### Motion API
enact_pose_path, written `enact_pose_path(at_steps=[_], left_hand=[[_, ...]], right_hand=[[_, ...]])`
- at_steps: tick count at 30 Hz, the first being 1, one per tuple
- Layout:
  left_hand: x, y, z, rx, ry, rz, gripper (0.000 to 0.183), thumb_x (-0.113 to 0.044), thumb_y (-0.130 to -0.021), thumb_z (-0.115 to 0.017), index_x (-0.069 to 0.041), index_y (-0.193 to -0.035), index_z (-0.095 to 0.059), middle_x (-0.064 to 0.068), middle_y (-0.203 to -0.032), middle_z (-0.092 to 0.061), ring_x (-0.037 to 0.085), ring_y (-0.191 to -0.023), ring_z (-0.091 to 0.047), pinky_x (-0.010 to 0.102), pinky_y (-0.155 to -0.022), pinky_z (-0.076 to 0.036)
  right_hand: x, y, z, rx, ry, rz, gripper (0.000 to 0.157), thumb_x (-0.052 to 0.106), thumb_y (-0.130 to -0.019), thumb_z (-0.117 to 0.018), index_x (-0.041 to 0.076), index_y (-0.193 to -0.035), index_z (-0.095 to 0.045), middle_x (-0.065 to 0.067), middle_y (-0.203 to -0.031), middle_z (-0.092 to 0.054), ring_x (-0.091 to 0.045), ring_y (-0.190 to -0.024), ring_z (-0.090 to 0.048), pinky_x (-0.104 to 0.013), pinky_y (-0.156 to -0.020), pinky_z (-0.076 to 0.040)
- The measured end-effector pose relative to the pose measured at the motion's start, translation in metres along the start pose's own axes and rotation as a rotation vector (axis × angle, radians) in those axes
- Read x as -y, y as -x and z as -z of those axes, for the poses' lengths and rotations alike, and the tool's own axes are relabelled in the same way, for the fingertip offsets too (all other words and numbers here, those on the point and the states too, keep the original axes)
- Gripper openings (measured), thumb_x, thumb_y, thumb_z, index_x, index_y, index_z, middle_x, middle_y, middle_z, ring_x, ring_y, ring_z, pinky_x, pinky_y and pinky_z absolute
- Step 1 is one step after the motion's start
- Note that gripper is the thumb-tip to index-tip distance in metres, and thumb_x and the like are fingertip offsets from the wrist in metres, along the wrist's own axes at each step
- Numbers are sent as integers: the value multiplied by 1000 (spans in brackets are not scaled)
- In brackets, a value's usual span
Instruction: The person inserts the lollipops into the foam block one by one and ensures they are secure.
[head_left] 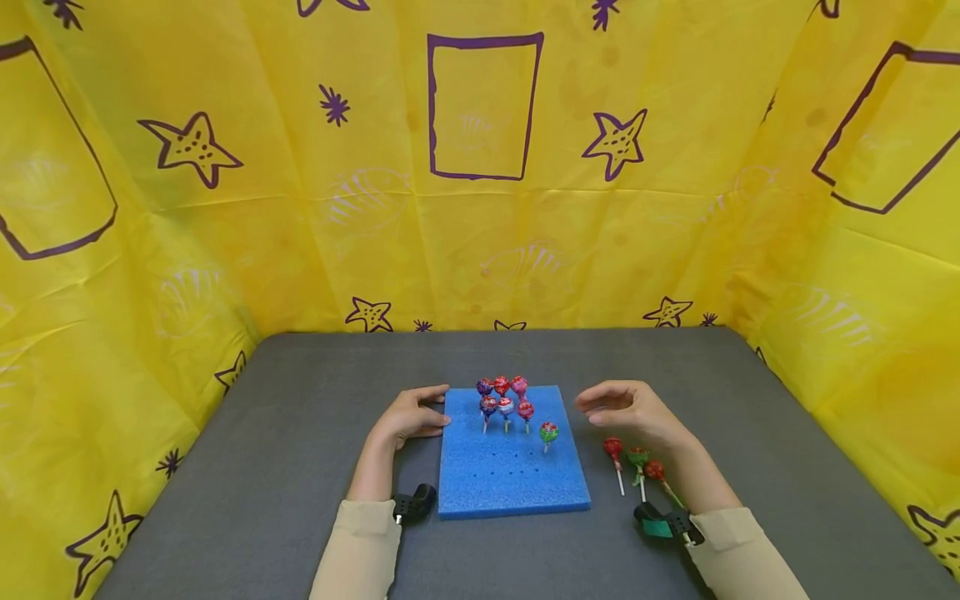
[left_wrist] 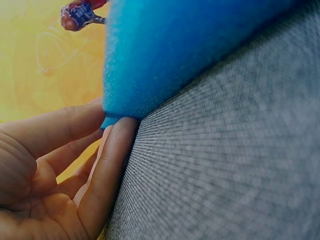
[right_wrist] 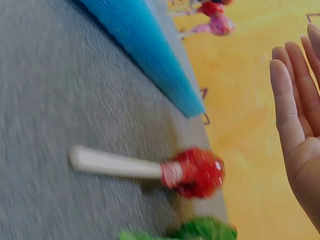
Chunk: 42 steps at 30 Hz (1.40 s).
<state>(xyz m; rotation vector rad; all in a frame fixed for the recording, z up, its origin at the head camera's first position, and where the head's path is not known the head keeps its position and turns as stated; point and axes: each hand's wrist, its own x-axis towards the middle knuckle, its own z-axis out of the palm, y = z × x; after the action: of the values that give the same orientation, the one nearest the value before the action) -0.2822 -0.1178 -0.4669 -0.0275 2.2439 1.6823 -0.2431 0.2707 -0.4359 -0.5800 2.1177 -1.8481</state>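
A blue foam board lies on the table, with several wrapped lollipops upright in its far half, among them a purple one, a pink one and, set apart at the right, a green-and-red one. My left hand holds the board's left edge near the far corner; in the left wrist view thumb and finger pinch the foam. To the board's right, my right hand is in the air, fingers extended and holding nothing. Below it lies a loose red lollipop, stick toward me.
Beside that red lollipop lie a green one and an orange-red one, the latter partly under the right forearm. Small holes dot the near half of the board. A yellow patterned curtain encloses the grey table.
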Motion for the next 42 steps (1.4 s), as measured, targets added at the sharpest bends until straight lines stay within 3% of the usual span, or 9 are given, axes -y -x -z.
enact_pose_path(at_steps=[6,11,18,34,42], left_hand=[[0,-1,1,4,3,9,66,2,-82,-74,-8,-143,-52,22,-139,-54,13,-83,-67,33,-77,-64],[-1,-1,1,2,-2,10,66,1,-82,-75,-8,-143,-52,22,-139,-54,13,-83,-67,32,-76,-64],[-1,-1,2,11,-2,-4,66,1,-82,-75,-8,-144,-51,23,-139,-54,12,-82,-67,33,-77,-64],[-2,-1,2,8,3,0,66,0,-83,-74,-9,-144,-52,21,-141,-53,12,-85,-67,32,-78,-64],[0,0,2,12,9,5,65,0,-83,-74,-9,-144,-51,22,-141,-53,12,-84,-67,32,-78,-64]], right_hand=[[-3,9,16,-16,24,54,32,1,-91,-65,-10,-120,-62,-1,-112,-75,-15,-103,-71,-26,-89,-60],[-9,14,30,1,-3,74,30,-4,-91,-61,-11,-121,-61,3,-113,-75,-12,-105,-71,-22,-91,-59],[-18,19,41,16,33,25,31,-2,-92,-62,-9,-122,-62,0,-114,-75,-18,-106,-71,-22,-90,-59],[-36,22,51,125,61,-29,34,-2,-92,-61,-15,-123,-58,-1,-115,-75,-9,-102,-71,-23,-88,-60],[-38,21,48,149,158,-131,38,7,-90,-67,-11,-123,-61,0,-113,-75,-5,-100,-70,-23,-86,-60]])
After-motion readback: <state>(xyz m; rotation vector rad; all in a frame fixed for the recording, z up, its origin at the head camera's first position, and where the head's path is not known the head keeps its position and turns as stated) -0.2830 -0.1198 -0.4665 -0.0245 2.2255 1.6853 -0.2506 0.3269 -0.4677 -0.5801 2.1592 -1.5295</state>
